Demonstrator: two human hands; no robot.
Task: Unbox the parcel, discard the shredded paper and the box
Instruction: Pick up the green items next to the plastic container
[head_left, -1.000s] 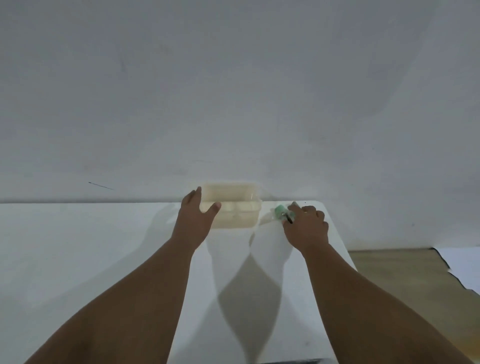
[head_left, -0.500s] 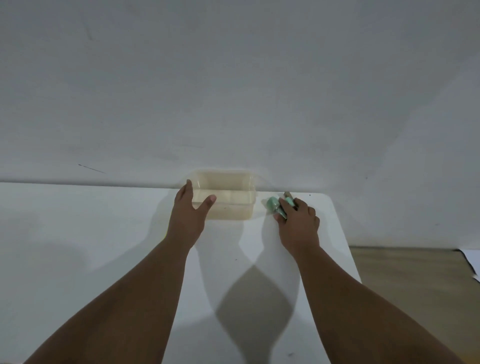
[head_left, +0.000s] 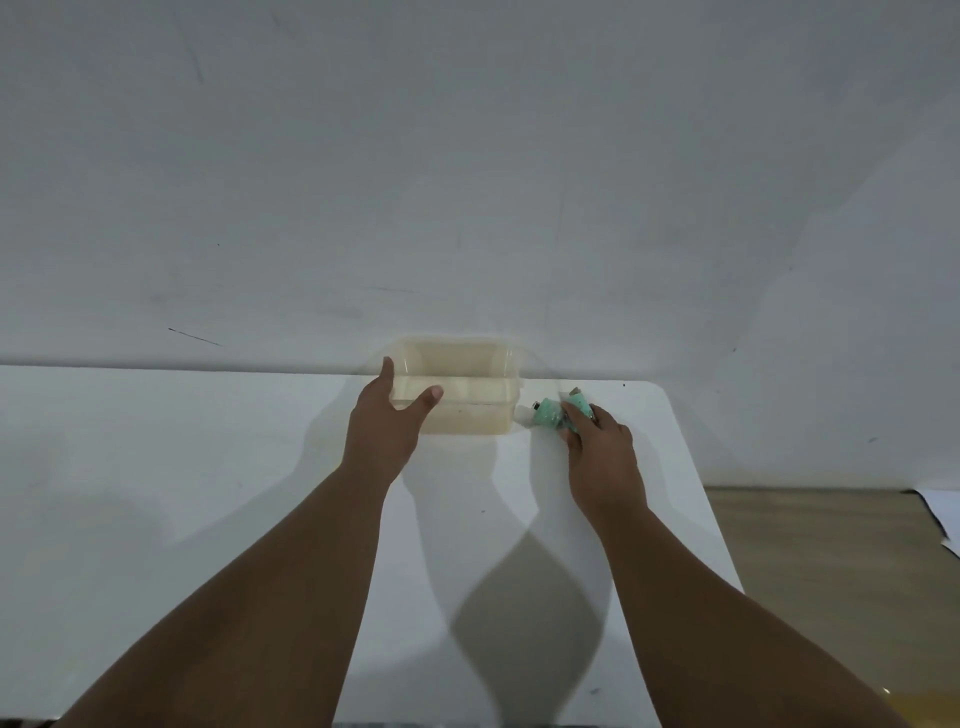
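— Two hands out on the white table (head_left: 156, 493)?
— Yes. Left hand (head_left: 382, 434) spread wide, fingers and thumb bracketing the left end of a translucent plastic container (head_left: 467, 400), centre of frame against the grey wall (head_left: 467, 182).
— And the right hand (head_left: 605, 457)?
— Curled around a small mint-green object (head_left: 553, 415), just right of the container. Cannot tell what exactly.

A pale translucent box (head_left: 457, 395) sits upright against the wall.

Both arms reach forward; left hand (head_left: 387, 423) spread, right hand (head_left: 602, 447) curled.
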